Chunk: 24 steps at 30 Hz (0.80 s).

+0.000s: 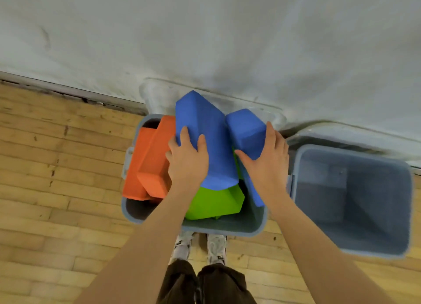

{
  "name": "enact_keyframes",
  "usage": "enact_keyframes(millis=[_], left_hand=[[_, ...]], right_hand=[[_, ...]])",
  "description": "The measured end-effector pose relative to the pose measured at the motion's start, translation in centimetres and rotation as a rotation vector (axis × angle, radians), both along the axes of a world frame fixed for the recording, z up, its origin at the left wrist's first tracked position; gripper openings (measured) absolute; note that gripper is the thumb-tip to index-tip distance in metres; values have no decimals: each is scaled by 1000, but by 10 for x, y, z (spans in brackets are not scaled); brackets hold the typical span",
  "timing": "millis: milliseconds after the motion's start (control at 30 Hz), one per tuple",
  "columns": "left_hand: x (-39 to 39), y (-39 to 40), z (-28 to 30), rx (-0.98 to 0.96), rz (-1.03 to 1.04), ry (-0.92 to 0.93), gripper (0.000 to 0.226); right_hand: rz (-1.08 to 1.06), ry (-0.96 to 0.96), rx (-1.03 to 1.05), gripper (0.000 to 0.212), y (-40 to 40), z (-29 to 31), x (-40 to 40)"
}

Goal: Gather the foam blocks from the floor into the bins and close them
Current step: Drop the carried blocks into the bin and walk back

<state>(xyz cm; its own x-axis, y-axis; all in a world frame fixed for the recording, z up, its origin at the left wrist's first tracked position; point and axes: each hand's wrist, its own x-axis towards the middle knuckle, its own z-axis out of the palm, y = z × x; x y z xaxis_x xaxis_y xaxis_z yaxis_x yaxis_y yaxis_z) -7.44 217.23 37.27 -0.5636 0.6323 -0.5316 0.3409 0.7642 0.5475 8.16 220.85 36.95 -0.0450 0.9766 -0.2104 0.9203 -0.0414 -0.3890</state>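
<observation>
Both my arms reach straight down and forward into the left bin, a grey-blue plastic tub on the wood floor against the white wall. My left hand lies palm-down on the long blue foam block, fingers curled over its left edge, thumb side tucked toward the orange blocks; it grips the block's lower half. My right hand clamps the shorter blue block, fingers up along its right side, thumb spread across its front face. Both blue blocks stick up out of the bin, tilted toward the wall, side by side and touching. Under them a green block sits in the bin, near the front wall. Two orange blocks fill the bin's left part, leaning over its left rim. Another blue piece stands along the right inner wall under my right wrist. The second bin sits just beside it on the right, open, nothing visible inside. My shoes show below the bin's front edge.
</observation>
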Motion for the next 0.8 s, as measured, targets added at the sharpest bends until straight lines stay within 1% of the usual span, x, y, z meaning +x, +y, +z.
enact_keyframes(millis=[33,100,167,200,267,333,367,433,467,567,633,667,733,800], left_hand=[[0,4,-10,31,-4,-10,60],[-6,7,-27,205,-55,-15,61],[-15,2,-38,369,-215,-24,61],[-18,-3,-43,393,-312,-19,61],[-24,-15,-50,364,-499,54,64],[-30,-22,-52,305,-642,164,73],[-33,-24,-52,282,-698,198,79],[-36,-21,-52,273,-751,189,86],[-36,-17,-51,305,-742,160,85],[-29,-5,-51,467,-681,127,69],[-23,0,-55,502,-659,128,63],[-20,1,-56,493,-656,144,62],[-15,4,-58,439,-671,202,63],[-12,9,-59,384,-686,229,65]], right_hand=[[-22,14,-27,93,1,-12,1],[-55,38,-86,92,5,-33,1],[-74,104,-143,90,11,-49,2],[-82,172,-163,89,13,-55,2],[-114,323,-184,83,12,-61,5],[-141,429,-199,75,8,-61,9],[-133,446,-195,71,6,-59,12],[-87,379,-156,65,6,-58,16],[-69,317,-131,61,6,-59,18],[-83,207,-33,47,8,-59,26],[-96,177,12,42,7,-63,33],[-71,141,-2,42,7,-67,36],[-1,56,-97,47,8,-74,40],[21,20,-188,50,11,-80,40]])
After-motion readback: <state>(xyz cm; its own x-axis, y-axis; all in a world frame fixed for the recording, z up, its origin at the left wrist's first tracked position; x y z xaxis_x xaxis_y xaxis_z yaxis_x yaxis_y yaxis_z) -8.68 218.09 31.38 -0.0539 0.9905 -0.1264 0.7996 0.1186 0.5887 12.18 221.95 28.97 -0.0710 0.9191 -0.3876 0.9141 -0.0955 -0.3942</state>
